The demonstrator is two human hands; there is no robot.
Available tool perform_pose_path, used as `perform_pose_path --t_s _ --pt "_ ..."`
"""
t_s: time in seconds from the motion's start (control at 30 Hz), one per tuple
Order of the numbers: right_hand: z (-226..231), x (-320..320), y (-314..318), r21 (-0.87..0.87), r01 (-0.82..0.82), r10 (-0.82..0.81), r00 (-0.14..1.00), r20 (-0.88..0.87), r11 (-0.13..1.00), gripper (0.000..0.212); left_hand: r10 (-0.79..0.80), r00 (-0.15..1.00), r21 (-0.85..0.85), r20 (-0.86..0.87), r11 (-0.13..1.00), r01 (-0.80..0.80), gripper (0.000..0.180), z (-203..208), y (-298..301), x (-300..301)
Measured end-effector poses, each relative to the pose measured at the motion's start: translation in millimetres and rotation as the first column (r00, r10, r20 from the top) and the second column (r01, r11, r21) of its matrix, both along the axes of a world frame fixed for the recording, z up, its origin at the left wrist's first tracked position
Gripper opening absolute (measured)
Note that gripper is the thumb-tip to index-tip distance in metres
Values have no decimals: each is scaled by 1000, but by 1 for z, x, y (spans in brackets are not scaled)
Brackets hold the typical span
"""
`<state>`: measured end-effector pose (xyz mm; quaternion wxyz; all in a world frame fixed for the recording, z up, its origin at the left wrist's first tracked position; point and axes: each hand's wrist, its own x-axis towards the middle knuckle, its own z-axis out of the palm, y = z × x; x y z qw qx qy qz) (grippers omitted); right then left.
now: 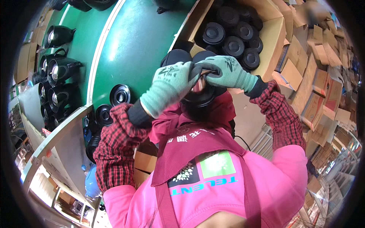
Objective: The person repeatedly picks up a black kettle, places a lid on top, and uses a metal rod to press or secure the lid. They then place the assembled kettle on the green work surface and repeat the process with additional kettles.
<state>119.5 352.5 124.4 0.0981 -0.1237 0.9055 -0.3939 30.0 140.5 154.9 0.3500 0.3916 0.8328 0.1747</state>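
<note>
Both my hands wear pale green work gloves with dark fingertips. They meet above my lap at a black round lid [199, 99] that has a shiny copper-coloured part at its middle. My left hand [171, 85] grips it from the left, fingers curled in. From the other side my right hand [225, 72] closes its thumb and fingers at the top of the shiny part. The fingertips partly cover whatever lies between them. Two more black lids, one upper [120, 95] and one lower [103, 115], rest at the near end of the green bench.
An open carton [274, 43] full of black round lids [213, 33] stands ahead to the right. Black jugs [60, 71] line the left side of the green bench [133, 41], beyond a pale rail [99, 49]. Flattened cardboard boxes [317, 95] are piled at the right.
</note>
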Motion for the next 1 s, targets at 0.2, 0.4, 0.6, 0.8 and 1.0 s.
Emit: perform_pose_path --t_s 0.2,0.4,0.6,0.8,1.0 --pt "-29 3 9 206 -61 117 955 -272 977 54 106 967 59 -230 994 -95 29 -1 6 27" --pt "-64 -19 43 -819 124 -45 992 120 560 46 42 987 97 -157 995 -27 26 4 -3 26" --pt "-40 27 -29 -994 23 265 964 -7 -110 27 172 974 568 -150 821 -57 33 -70 -52 0" --pt "64 52 -100 -394 -246 231 969 -84 886 25 181 971 722 155 651 -236 40 -102 50 -17" --pt "-51 7 -54 -845 373 -605 793 75 384 32 625 668 717 -404 670 -193 74 -78 46 -4"
